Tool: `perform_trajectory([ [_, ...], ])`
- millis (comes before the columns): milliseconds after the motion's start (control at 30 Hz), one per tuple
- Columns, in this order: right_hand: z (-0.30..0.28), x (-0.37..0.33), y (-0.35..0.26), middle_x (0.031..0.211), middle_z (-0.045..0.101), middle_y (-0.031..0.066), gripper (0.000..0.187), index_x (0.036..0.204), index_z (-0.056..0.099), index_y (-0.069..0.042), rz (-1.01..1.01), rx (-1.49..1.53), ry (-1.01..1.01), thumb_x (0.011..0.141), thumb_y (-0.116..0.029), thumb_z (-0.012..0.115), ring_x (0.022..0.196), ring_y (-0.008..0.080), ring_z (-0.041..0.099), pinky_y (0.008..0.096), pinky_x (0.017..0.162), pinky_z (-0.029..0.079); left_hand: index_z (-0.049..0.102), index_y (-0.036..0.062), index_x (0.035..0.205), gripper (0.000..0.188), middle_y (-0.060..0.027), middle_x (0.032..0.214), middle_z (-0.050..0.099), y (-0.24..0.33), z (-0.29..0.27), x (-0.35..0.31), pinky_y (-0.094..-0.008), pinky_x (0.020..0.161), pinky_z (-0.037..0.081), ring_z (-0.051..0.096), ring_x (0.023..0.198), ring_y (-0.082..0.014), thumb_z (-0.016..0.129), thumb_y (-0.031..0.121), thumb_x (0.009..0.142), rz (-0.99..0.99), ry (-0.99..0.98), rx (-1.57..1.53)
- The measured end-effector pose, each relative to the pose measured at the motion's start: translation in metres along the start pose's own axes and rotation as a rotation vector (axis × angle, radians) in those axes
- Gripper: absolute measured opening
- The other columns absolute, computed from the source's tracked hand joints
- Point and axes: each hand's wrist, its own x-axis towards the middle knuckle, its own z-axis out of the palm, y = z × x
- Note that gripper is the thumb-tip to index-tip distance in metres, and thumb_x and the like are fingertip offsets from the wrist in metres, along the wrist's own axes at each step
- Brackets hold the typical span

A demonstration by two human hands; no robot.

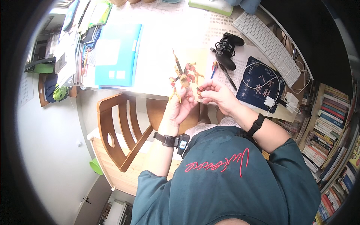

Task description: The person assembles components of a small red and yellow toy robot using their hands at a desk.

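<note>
My left hand (179,108) is closed around the lower part of a toy figure (183,78) in red, gold and dark grey, held up over the table's near edge. A long thin dark piece with a pale tip sticks up from the figure. Close by on the right, my right hand (219,98) is pinched, thumb against fingertips, on a small dark part (199,90). Its exact shape is mostly hidden by the fingers, and I cannot tell whether it joins the figure.
A blue folder (115,52) lies left on the table. To the right are a black game controller (228,50) wrapped in its cable, a pen (227,75), a dark blue mat (258,84) with a white cable, and a white keyboard (266,41). A wooden chair (112,131) stands near left.
</note>
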Motion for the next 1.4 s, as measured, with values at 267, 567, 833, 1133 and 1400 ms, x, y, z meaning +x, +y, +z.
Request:
perform_trajectory([
  [267,-0.008,0.016,0.013,0.101,0.062,0.0070,0.025,0.111,0.057,-0.002,0.043,0.163,0.075,0.089,-0.013,0.062,0.088,0.0138,0.063,0.0242,0.072,0.052,0.060,0.0068,0.107,0.026,0.0002,0.087,0.061,-0.011,-0.013,0.013,-0.0307,0.072,0.051,0.058,0.075,-0.0109,0.060,0.030,0.094,-0.061,0.079,-0.016],
  [567,-0.018,0.033,0.027,0.097,0.066,0.0070,0.021,0.109,0.058,-0.005,0.184,0.193,0.109,0.091,-0.016,0.060,0.078,0.0142,0.065,0.0251,0.068,0.053,0.063,0.0070,0.099,0.023,0.0004,0.081,0.061,-0.021,-0.026,0.032,-0.0283,0.070,0.052,0.057,0.071,-0.0103,0.062,0.030,0.093,-0.084,0.175,0.009],
  [833,-0.030,0.048,0.041,0.098,0.065,0.0074,0.023,0.110,0.056,-0.005,0.181,0.162,0.172,0.090,-0.016,0.061,0.079,0.0154,0.066,0.0247,0.066,0.053,0.062,0.0068,0.097,0.026,-0.0005,0.078,0.060,-0.021,-0.022,0.036,-0.0286,0.064,0.053,0.056,0.064,-0.0102,0.061,0.033,0.092,-0.080,0.246,0.208],
  [1133,-0.029,0.051,0.039,0.099,0.065,0.0091,0.021,0.107,0.057,-0.006,0.216,0.147,0.217,0.089,-0.014,0.063,0.082,0.0183,0.066,0.0278,0.068,0.053,0.060,0.0063,0.101,0.039,0.0004,0.075,0.058,-0.002,-0.022,0.037,-0.0210,0.052,0.044,0.050,0.056,-0.0055,0.049,0.043,0.096,-0.059,0.473,0.869],
  [1400,-0.029,0.050,0.038,0.098,0.065,0.0095,0.020,0.106,0.056,-0.005,0.213,0.149,0.212,0.089,-0.013,0.062,0.081,0.0185,0.066,0.0280,0.068,0.053,0.063,0.0036,0.109,0.029,0.0015,0.074,0.056,0.012,-0.035,0.034,-0.0209,0.055,0.046,0.052,0.060,-0.0054,0.049,0.025,0.096,0.021,0.495,0.820],
])
